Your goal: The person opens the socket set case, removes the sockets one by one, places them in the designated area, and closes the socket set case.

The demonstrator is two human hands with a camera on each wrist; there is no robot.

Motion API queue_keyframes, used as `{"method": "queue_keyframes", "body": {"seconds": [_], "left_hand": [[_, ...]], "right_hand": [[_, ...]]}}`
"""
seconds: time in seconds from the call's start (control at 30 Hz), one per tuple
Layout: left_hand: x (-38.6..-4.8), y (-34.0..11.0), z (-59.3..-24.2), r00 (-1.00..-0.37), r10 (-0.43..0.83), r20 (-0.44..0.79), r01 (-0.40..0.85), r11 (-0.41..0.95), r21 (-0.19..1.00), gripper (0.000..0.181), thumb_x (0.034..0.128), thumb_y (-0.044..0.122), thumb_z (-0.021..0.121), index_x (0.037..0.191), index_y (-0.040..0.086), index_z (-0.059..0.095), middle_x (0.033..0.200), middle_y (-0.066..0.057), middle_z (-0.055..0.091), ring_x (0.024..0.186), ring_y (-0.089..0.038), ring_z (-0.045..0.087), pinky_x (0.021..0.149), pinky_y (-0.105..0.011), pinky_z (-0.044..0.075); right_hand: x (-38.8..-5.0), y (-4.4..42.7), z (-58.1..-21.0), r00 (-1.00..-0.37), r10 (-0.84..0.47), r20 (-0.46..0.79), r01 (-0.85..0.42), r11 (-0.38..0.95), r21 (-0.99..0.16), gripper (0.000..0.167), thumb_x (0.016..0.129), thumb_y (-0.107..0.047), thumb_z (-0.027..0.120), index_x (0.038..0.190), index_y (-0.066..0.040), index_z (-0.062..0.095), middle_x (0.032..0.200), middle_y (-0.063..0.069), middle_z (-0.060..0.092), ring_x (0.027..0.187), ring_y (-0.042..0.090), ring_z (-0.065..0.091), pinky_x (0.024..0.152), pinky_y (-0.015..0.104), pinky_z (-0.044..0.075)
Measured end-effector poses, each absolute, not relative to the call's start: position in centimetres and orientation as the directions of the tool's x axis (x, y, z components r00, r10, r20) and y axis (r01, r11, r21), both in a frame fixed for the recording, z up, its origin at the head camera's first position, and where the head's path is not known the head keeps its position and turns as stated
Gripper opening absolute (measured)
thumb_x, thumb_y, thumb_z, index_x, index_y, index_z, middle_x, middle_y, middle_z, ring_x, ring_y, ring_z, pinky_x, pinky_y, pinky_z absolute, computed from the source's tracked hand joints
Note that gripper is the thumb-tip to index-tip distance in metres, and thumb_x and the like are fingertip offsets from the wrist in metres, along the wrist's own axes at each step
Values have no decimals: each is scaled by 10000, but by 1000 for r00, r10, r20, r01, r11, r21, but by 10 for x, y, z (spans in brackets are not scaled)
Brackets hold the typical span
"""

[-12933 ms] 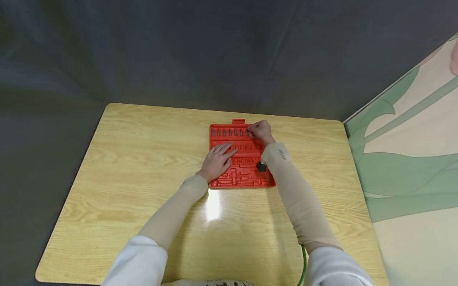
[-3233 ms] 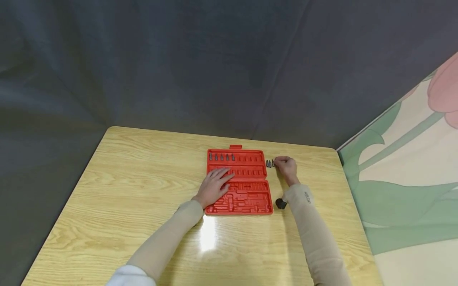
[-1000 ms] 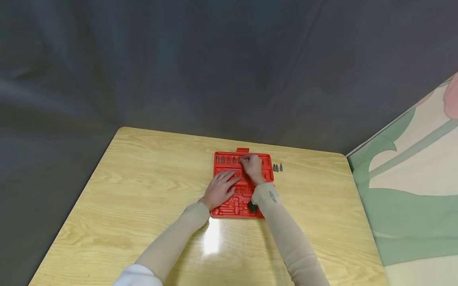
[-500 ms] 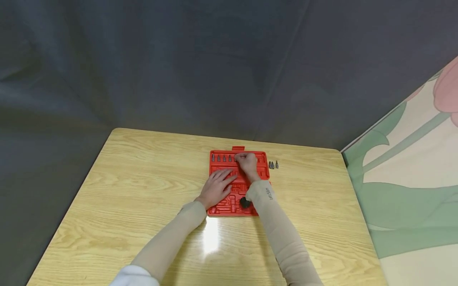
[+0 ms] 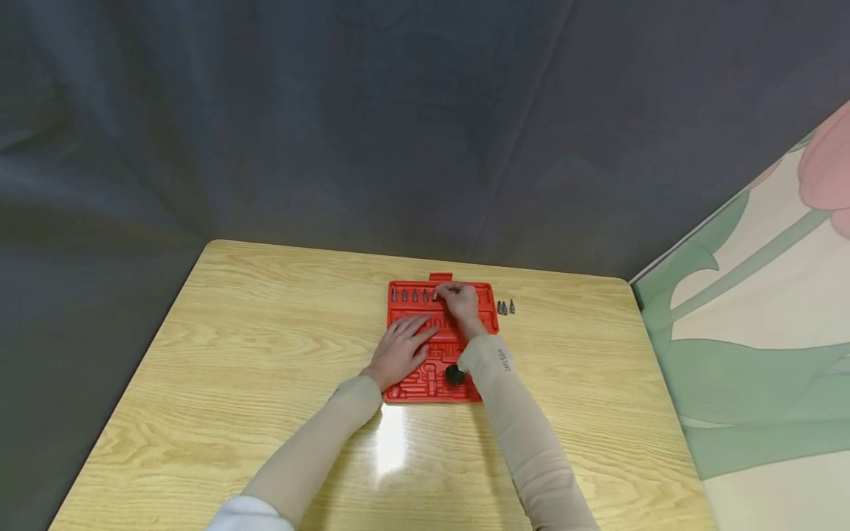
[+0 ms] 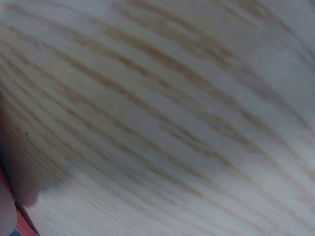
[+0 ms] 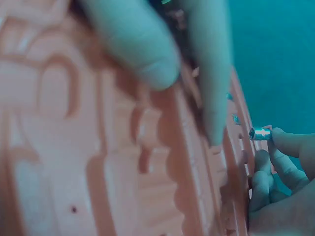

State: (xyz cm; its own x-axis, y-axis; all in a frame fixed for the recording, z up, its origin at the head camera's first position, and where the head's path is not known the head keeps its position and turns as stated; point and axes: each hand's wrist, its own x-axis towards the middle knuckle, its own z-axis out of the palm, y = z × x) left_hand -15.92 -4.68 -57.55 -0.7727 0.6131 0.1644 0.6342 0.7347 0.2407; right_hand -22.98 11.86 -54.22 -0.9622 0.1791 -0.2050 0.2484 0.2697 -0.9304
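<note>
Bits [image 5: 404,295] of grey metal sit in a row along the far compartment of a red moulded case [image 5: 417,387], which lies open on a wood-grain table [image 5: 265,369]. From where I stand I count four in their slots, just to the left of the person's right hand [image 5: 461,304]. That hand has a further bit [image 7: 261,133] pinched between thumb and finger at the next place along the row, with one end poking out past the grip. The left hand [image 5: 397,350] lies across the left side of the case, fingers stretched out and gripping nothing, seemingly to steady it.

Three loose bits [image 5: 512,307] rest on the table just beside the right edge of the case, not touching it. A black device [image 5: 454,375] at the right wrist sits over the near half.

To my eye, the step in hand is the handling of one bit at its slot. It looks raised from the plastic, though I can't say whether it is coming out or going in. Either way, the next move calls for a firm pinch on a small, probably slippery piece, a path that avoids its close neighbours, and steady pressure from the left so the case doesn't slide.
</note>
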Motion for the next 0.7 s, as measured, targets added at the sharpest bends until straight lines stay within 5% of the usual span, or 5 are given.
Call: {"method": "queue_keyframes", "body": {"seconds": [0.7], "left_hand": [[-159,-46,-576,-771,608,190,637,727,255,430,987,270,526,1409,186,528,1486,-92,410,1361,-269,358,1147,-435,218]], "right_hand": [[-228,131,-540,-947,145,-288,309,155,-938,191,944,-136,623,1009,16,718,902,103,675,766,216,600,641,287,490]]}}
